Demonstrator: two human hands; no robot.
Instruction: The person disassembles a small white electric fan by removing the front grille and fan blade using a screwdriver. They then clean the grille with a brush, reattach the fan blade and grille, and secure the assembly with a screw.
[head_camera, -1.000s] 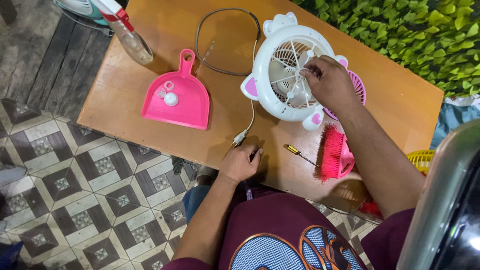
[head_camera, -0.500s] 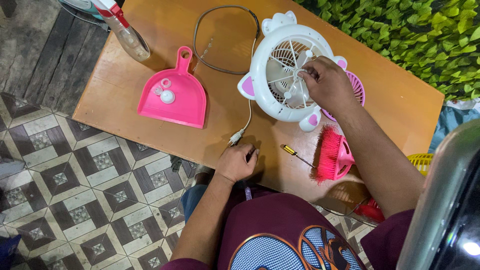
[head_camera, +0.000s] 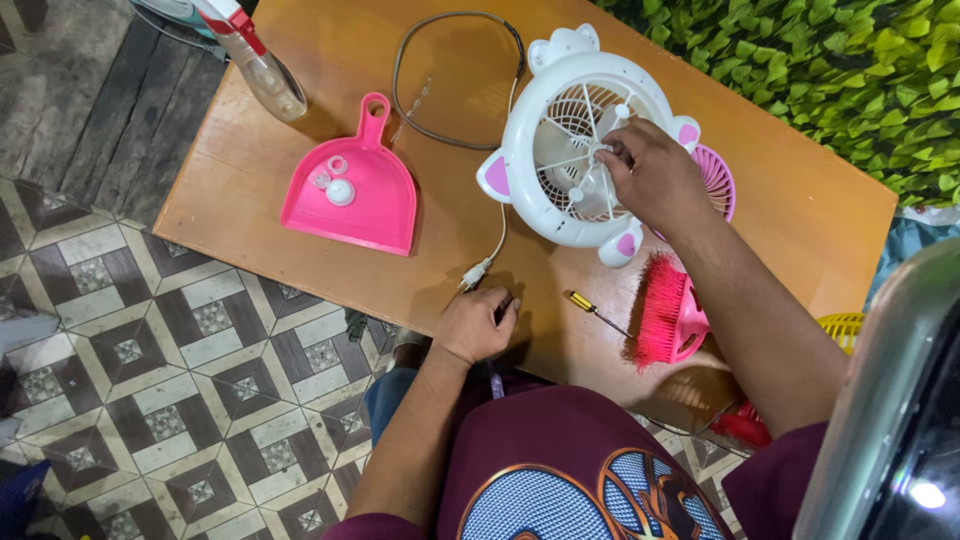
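A small white fan (head_camera: 535, 185) with pink ears lies flat on the wooden table (head_camera: 800, 215). My right hand (head_camera: 650, 175) rests on its open front, fingertips pinched at the centre hub among the blades. My left hand (head_camera: 475, 325) sits curled at the table's near edge, just below the fan's white plug (head_camera: 473, 273). Whether it holds anything I cannot tell. A small screwdriver (head_camera: 592, 308) with a yellow and black handle lies to its right. The fan's grey cord (head_camera: 450, 75) loops behind.
A pink dustpan (head_camera: 375, 215) holding small white parts lies at left. A spray bottle (head_camera: 262, 65) stands at the far left corner. A pink hand brush (head_camera: 668, 318) and a pink grille (head_camera: 714, 182) lie right of the fan. Green leaves lie beyond the table and patterned floor tiles at left.
My right fingers stay at the fan's hub and shift only slightly. My left hand stays by the plug. The view has drifted a little.
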